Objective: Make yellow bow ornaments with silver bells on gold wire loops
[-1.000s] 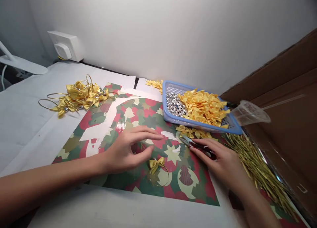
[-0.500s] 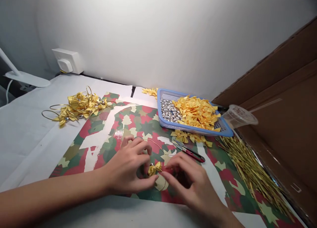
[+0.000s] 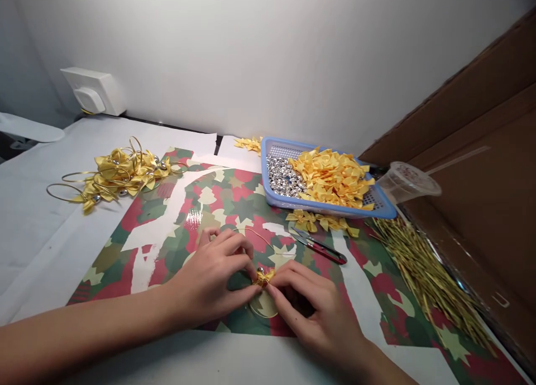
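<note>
Between my hands is a small gold ribbon bow with a silver bell at its upper side. Thin gold wire curves in a loop below the bow, and another stretch of it arcs above. My left hand pinches the bow's left side between thumb and fingertips. From the right, the thumb and forefinger of my right hand close on the bow's other side, near the wire. The exact contact of the fingertips is partly hidden.
A blue basket holds silver bells and yellow bows. Small thread snips lie before it, near loose bows. Finished-looking bows with wire loops are heaped at left. Gold wire stems, a plastic cup and cardboard are at right.
My right hand has moved in to the bow, and both hands' fingertips are now close together on it. The bow has turned, its bell now on top. The view has shifted slightly.
</note>
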Action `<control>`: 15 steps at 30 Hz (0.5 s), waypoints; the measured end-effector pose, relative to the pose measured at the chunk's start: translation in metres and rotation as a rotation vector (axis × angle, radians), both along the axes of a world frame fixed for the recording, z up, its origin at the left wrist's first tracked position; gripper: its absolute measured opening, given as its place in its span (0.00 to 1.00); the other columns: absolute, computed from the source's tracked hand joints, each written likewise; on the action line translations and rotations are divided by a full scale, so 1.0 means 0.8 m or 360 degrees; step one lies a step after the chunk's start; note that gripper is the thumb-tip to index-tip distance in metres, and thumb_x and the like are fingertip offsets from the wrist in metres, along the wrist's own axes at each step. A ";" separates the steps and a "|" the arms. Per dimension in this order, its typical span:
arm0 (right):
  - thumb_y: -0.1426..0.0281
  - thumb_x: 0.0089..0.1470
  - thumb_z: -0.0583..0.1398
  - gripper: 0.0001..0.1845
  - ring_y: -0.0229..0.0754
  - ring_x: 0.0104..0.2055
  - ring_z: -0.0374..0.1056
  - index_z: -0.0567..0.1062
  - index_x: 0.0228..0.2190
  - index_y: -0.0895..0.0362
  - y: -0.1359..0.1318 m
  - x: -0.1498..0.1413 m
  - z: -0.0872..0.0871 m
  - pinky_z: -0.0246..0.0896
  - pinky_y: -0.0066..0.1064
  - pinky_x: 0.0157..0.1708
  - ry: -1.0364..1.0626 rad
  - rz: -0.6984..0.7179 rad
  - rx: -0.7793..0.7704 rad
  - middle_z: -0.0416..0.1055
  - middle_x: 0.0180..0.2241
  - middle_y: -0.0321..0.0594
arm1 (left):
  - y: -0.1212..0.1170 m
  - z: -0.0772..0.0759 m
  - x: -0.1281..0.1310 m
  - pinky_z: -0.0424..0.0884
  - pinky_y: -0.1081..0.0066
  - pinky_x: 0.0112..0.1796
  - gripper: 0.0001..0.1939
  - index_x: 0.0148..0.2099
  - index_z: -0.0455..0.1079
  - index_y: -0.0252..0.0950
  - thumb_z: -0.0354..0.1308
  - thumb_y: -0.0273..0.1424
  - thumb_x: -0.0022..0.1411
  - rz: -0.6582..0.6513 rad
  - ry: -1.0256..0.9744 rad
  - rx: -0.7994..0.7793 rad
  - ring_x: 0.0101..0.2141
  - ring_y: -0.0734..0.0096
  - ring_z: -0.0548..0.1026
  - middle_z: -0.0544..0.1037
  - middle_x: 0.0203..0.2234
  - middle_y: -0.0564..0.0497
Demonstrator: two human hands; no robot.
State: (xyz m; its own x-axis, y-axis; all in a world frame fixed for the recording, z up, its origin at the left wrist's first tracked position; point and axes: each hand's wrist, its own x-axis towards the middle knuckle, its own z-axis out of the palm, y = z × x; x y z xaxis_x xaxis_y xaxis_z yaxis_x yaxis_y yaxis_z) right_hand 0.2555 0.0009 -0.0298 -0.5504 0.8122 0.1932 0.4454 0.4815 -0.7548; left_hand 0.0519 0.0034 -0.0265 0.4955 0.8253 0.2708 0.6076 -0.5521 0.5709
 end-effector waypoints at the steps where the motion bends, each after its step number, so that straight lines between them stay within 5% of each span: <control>1: 0.75 0.58 0.53 0.11 0.38 0.25 0.66 0.72 0.27 0.58 0.000 -0.001 -0.001 0.61 0.28 0.25 0.0003 0.0005 0.0007 0.68 0.25 0.39 | 0.000 -0.001 0.000 0.55 0.58 0.43 0.03 0.31 0.71 0.36 0.59 0.27 0.58 -0.0005 -0.0006 -0.0017 0.36 0.64 0.72 0.73 0.33 0.50; 8: 0.76 0.57 0.53 0.11 0.38 0.26 0.66 0.71 0.26 0.57 -0.001 0.000 0.000 0.62 0.27 0.25 0.0039 0.0028 0.0044 0.70 0.25 0.39 | 0.002 0.002 0.002 0.55 0.60 0.42 0.05 0.30 0.71 0.36 0.57 0.25 0.59 -0.0035 -0.0060 -0.0255 0.36 0.65 0.71 0.72 0.31 0.52; 15: 0.77 0.55 0.52 0.12 0.34 0.20 0.58 0.66 0.21 0.55 -0.001 0.004 0.001 0.53 0.25 0.19 -0.0052 -0.0008 0.0165 0.61 0.21 0.33 | 0.002 0.007 0.002 0.57 0.63 0.40 0.05 0.30 0.68 0.36 0.55 0.24 0.58 -0.0095 -0.0131 -0.0333 0.36 0.67 0.71 0.71 0.31 0.52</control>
State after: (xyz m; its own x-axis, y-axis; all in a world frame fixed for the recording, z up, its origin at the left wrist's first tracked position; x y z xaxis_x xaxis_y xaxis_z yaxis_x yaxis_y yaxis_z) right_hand 0.2588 -0.0002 -0.0291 -0.5540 0.7914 0.2584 0.4713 0.5539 -0.6863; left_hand 0.0533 0.0048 -0.0208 0.5285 0.8376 0.1384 0.5238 -0.4501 0.7232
